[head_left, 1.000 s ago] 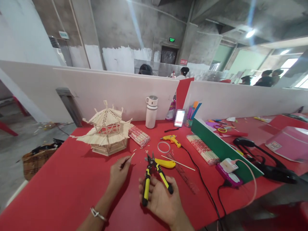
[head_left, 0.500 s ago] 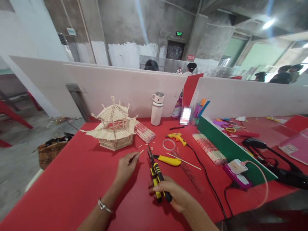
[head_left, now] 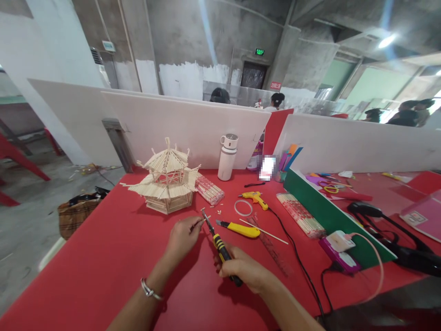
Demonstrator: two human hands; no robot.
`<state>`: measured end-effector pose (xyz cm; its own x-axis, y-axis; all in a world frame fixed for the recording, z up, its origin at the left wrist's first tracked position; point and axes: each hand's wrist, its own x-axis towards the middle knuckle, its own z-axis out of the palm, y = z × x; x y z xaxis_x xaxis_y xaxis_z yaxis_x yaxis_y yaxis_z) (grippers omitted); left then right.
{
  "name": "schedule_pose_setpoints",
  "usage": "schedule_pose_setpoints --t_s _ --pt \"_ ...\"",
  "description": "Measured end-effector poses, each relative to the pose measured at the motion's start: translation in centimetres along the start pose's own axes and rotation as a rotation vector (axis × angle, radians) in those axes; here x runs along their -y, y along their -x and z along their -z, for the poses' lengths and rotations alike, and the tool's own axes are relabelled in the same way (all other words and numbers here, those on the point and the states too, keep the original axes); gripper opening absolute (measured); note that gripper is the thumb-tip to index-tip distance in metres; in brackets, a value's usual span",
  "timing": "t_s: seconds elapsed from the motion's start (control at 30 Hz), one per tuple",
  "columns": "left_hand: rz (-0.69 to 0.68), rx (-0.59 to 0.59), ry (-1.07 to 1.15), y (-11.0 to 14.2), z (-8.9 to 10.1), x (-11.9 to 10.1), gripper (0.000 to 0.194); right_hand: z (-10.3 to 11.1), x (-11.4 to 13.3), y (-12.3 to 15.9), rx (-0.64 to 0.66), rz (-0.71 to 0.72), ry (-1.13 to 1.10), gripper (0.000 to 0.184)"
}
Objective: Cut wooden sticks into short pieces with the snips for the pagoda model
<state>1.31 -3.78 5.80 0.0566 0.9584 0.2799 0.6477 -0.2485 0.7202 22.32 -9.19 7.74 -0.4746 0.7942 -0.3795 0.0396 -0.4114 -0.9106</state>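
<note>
My left hand (head_left: 186, 234) is closed in a pinch on a short thin wooden stick (head_left: 206, 218), most of which the fingers hide. In my right hand (head_left: 241, 266) is a pair of yellow-and-black pliers (head_left: 220, 246), its jaws pointing away from me and meeting the stick's end just past my left fingertips. Beyond my left hand stands a small pavilion model of wooden sticks (head_left: 167, 179) with two tiers of roof. Small cut stick pieces (head_left: 219, 212) lie scattered just past the pliers. A yellow utility knife (head_left: 243, 230) rests right of the jaws.
Packs of sticks (head_left: 209, 189) lie by the model and along a green board (head_left: 330, 216). A yellow glue gun (head_left: 255, 199) trails its black cord down the right side. A white bottle (head_left: 227, 158) stands at the back. A clear ruler (head_left: 270, 248) and a power strip (head_left: 339, 257) lie rightward.
The pliers have turned and moved left, bringing their jaws onto the stick in my left hand. Their handles are squeezed closer together. The view has shifted slightly.
</note>
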Motion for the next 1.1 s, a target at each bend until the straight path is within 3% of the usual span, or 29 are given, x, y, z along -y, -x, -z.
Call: schedule_pose_setpoints --t_s 0.2,0.57,1.1 --pt "-0.076 0.025 -0.146 0.0 0.3 -1.0 0.032 0.1 -0.4 0.0 -0.043 -0.035 0.005 0.038" --pt "-0.061 0.066 -0.357 0.3 1.0 -2.7 0.028 0.3 -0.8 -0.1 -0.004 -0.015 0.008 0.042" --pt "-0.043 0.091 -0.408 0.5 1.2 -3.0 0.029 -0.9 -1.4 0.0 -0.045 0.018 -0.049 0.033"
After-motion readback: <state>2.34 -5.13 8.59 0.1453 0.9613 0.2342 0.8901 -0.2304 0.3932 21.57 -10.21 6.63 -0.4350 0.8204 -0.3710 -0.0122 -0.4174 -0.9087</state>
